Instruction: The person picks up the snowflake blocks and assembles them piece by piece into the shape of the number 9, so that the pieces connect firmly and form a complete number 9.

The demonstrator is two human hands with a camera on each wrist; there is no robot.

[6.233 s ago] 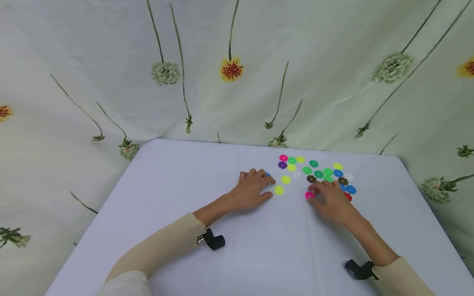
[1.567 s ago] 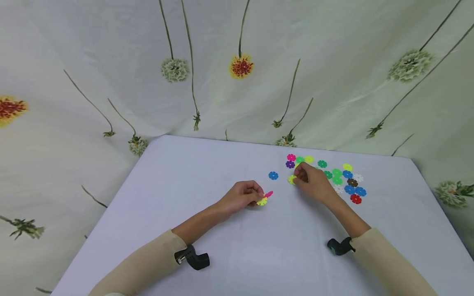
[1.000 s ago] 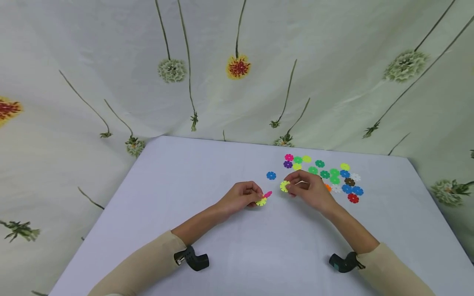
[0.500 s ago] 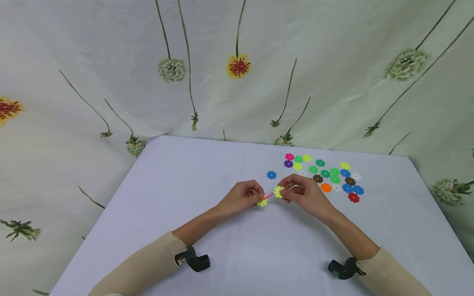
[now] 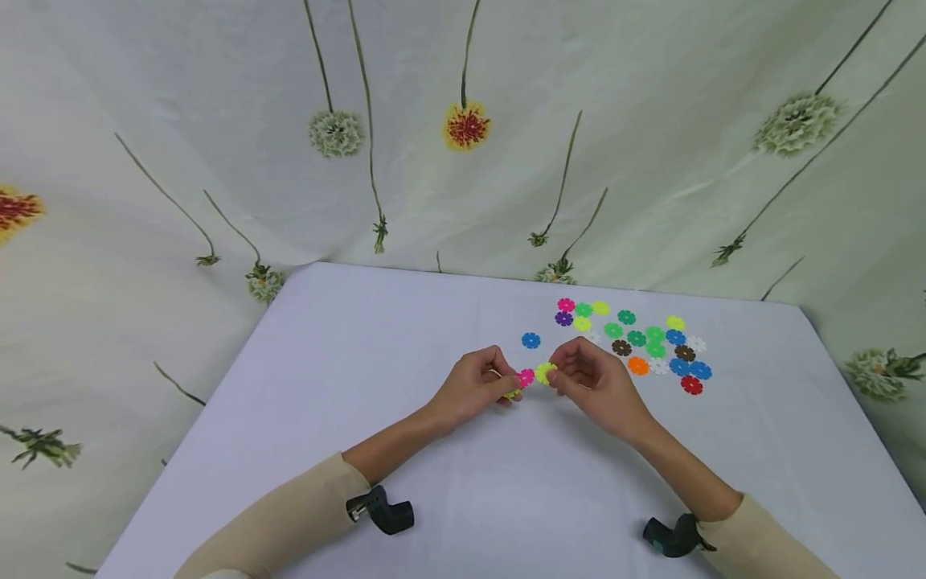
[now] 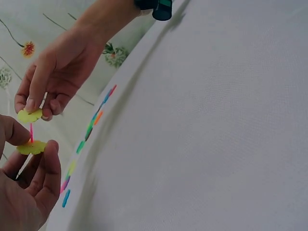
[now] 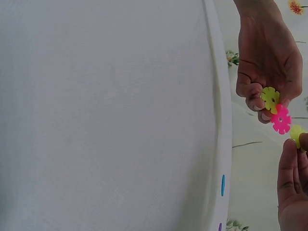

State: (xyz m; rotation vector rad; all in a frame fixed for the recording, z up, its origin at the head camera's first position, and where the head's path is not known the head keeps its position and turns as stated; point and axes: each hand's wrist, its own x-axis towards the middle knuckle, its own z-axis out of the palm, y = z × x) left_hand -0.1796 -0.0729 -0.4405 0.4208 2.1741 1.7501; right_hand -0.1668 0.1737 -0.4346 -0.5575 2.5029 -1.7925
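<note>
My left hand (image 5: 470, 390) pinches a yellow notched flower disc (image 7: 270, 98) between thumb and fingers. Fixed edge-on in that disc is a pink flower disc (image 5: 526, 376), pointing toward the other hand. My right hand (image 5: 602, 390) pinches a second yellow flower disc (image 5: 545, 373) by its edge. In the left wrist view the pink disc is a thin upright line between the two yellow ones. The right wrist view shows a narrow gap between the pink disc and the right hand's yellow disc (image 7: 297, 134). Both hands are raised over the table.
Several loose flower discs in many colours lie at the back right of the white table (image 5: 362, 338), among them an orange disc (image 5: 638, 366) and a red disc (image 5: 691, 385). A blue disc (image 5: 531, 340) lies apart, behind the hands. Flower-printed cloth (image 5: 405, 185) hangs behind.
Both hands earlier lay over the loose discs; the left then held the joined pink and yellow discs. The right picked up a yellow disc and brought it left. The pink disc has turned face-on.
</note>
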